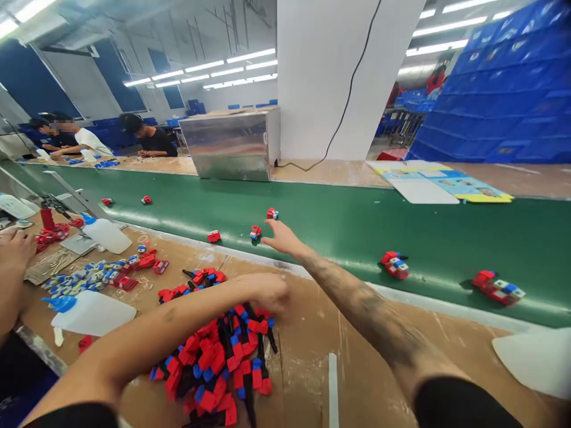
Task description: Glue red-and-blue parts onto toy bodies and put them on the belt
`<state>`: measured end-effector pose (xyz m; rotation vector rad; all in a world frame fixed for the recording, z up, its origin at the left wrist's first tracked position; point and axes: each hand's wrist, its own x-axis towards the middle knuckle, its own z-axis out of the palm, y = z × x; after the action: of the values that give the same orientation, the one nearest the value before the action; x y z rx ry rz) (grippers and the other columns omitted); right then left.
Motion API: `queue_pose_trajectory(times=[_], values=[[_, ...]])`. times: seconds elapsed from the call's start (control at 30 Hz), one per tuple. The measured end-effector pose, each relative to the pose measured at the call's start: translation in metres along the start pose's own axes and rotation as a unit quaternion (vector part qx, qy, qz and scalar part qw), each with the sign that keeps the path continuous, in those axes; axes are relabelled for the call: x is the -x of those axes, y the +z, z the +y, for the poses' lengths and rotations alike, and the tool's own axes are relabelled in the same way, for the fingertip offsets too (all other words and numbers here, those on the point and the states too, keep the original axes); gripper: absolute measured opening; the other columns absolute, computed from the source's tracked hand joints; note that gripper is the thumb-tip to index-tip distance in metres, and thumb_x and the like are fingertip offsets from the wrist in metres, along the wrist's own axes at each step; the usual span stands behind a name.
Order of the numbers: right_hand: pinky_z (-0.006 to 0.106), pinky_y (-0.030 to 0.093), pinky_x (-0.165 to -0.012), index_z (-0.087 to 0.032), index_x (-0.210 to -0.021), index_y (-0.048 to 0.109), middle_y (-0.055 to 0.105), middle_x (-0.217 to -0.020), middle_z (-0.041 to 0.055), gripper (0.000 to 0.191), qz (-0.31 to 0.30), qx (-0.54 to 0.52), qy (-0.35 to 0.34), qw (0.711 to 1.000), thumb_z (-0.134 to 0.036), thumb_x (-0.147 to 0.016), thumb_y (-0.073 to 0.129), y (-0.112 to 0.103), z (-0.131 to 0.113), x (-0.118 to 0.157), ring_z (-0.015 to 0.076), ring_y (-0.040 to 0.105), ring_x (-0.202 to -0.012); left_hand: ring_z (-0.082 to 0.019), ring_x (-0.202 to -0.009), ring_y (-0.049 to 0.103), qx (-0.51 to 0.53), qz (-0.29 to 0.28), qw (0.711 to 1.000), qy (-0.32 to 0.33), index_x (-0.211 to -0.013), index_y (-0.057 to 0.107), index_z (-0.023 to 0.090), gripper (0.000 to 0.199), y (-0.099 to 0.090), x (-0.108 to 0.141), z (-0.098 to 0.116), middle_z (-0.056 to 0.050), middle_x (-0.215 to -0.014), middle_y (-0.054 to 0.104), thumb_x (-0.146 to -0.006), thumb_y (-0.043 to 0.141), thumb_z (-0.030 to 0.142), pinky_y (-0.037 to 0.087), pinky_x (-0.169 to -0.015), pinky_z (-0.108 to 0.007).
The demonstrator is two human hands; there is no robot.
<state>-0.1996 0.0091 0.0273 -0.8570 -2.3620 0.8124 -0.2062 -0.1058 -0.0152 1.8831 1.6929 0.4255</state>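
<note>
My right hand (284,238) reaches over the green conveyor belt (330,220), its thumb and fingers apart. Just beyond its fingertips are a red, white and blue toy piece (272,213) and a similar one (256,232); neither is gripped. My left hand (270,292) is over the right edge of a pile of red, blue and black parts (214,356). It is blurred and its fingers point down, so what it holds, if anything, is hidden. A red block (214,236) lies on the belt to the left.
More toy pieces (394,265) are on the belt. White bottles with blue caps (96,312) and small white-blue parts (84,274) stand at left, near another person's hand (15,249). A metal box (234,148) and printed sheets (446,181) are beyond the belt.
</note>
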Motion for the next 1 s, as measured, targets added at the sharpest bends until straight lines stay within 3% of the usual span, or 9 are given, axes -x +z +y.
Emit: queue_pose_trajectory(times=[0.07, 0.17, 0.3, 0.47, 0.53, 0.6, 0.7, 0.8, 1.0], values=[[0.041, 0.041, -0.101, -0.015, -0.125, 0.058, 0.056, -0.129, 0.016, 0.059, -0.036, -0.004, 0.016, 0.999, -0.016, -0.07, 0.078, 0.04, 0.005, -0.033, 0.0299, 0.053, -0.118, -0.023, -0.105, 0.063, -0.033, -0.065, 0.997, -0.007, -0.12, 0.061, 0.017, 0.034, -0.012, 0.044, -0.034, -0.01, -0.122, 0.062, -0.094, 0.06, 0.039, 0.054, -0.09, -0.044], [0.044, 0.036, -0.105, -0.014, -0.119, 0.063, 0.053, -0.131, 0.0191, 0.045, -0.066, -0.017, 0.034, 0.997, -0.01, -0.074, 0.072, 0.073, 0.012, -0.052, 0.0314, 0.049, -0.123, -0.028, -0.104, 0.064, -0.15, -0.159, 0.976, 0.018, -0.12, 0.064, 0.021, 0.042, -0.029, 0.085, -0.065, -0.012, -0.11, 0.066, -0.084, 0.068, 0.042, 0.053, -0.09, -0.044], [0.042, 0.038, -0.105, -0.015, -0.13, 0.057, 0.06, -0.123, 0.0152, 0.052, -0.06, -0.076, 0.029, 0.995, -0.011, -0.078, 0.066, 0.057, 0.009, -0.029, 0.0262, 0.055, -0.116, -0.033, -0.097, 0.066, -0.262, -0.191, 0.944, 0.055, -0.115, 0.068, 0.021, 0.046, -0.036, 0.089, -0.059, -0.016, -0.105, 0.069, -0.073, 0.07, 0.04, 0.054, -0.084, -0.045], [0.035, 0.051, -0.093, -0.02, -0.147, 0.038, 0.066, -0.12, 0.0101, 0.058, -0.004, -0.215, -0.004, 0.977, -0.032, -0.092, 0.053, -0.026, 0.001, 0.103, 0.0182, 0.065, -0.105, -0.03, -0.073, 0.067, -0.284, -0.187, 0.939, 0.052, -0.071, 0.072, 0.014, 0.016, -0.017, 0.069, -0.016, -0.012, -0.07, 0.07, -0.056, 0.068, 0.013, 0.055, -0.071, -0.04], [0.036, 0.05, -0.095, -0.02, -0.139, 0.049, 0.067, -0.117, 0.0094, 0.061, 0.02, -0.493, -0.014, 0.87, -0.041, -0.084, 0.066, -0.056, -0.002, 0.178, 0.0189, 0.067, -0.102, -0.025, -0.062, 0.063, -0.279, -0.196, 0.938, 0.06, -0.062, 0.069, 0.017, 0.013, -0.012, 0.065, -0.002, -0.005, -0.058, 0.065, -0.052, 0.065, 0.009, 0.053, -0.062, -0.034], [0.031, 0.05, -0.095, -0.02, -0.129, 0.059, 0.07, -0.11, 0.0065, 0.063, 0.036, -0.637, 0.01, 0.77, -0.041, -0.073, 0.08, -0.077, -0.006, 0.248, 0.0173, 0.068, -0.099, -0.02, -0.053, 0.058, -0.268, -0.208, 0.938, 0.068, -0.058, 0.066, 0.019, 0.012, -0.012, 0.062, 0.007, 0.001, -0.051, 0.058, -0.051, 0.064, 0.01, 0.048, -0.052, -0.028], [0.026, 0.05, -0.095, -0.022, -0.117, 0.065, 0.073, -0.105, 0.0034, 0.059, 0.085, -0.718, 0.033, 0.69, -0.038, -0.064, 0.088, -0.09, -0.012, 0.325, 0.0157, 0.07, -0.096, -0.016, -0.048, 0.053, -0.255, -0.215, 0.94, 0.077, -0.055, 0.062, 0.019, 0.005, -0.018, 0.06, 0.015, 0.004, -0.047, 0.053, -0.053, 0.064, 0.015, 0.04, -0.045, -0.024], [0.026, 0.05, -0.097, -0.023, -0.113, 0.067, 0.073, -0.108, 0.0025, 0.055, 0.13, -0.741, 0.033, 0.658, -0.038, -0.064, 0.088, -0.093, -0.012, 0.373, 0.0162, 0.07, -0.099, -0.016, -0.05, 0.056, -0.244, -0.188, 0.948, 0.085, -0.06, 0.061, 0.019, 0.011, -0.015, 0.065, 0.023, 0.002, -0.051, 0.055, -0.069, 0.058, 0.025, 0.041, -0.048, -0.023], [0.026, 0.05, -0.097, -0.024, -0.113, 0.068, 0.073, -0.108, 0.0001, 0.047, 0.224, -0.744, 0.027, 0.629, -0.034, -0.07, 0.084, -0.086, 0.003, 0.438, 0.0157, 0.07, -0.1, -0.024, -0.09, 0.062, -0.288, -0.021, 0.954, 0.086, -0.112, 0.063, 0.015, 0.038, 0.055, 0.121, 0.035, -0.014, -0.106, 0.062, -0.094, 0.031, 0.023, 0.049, -0.084, -0.037]])
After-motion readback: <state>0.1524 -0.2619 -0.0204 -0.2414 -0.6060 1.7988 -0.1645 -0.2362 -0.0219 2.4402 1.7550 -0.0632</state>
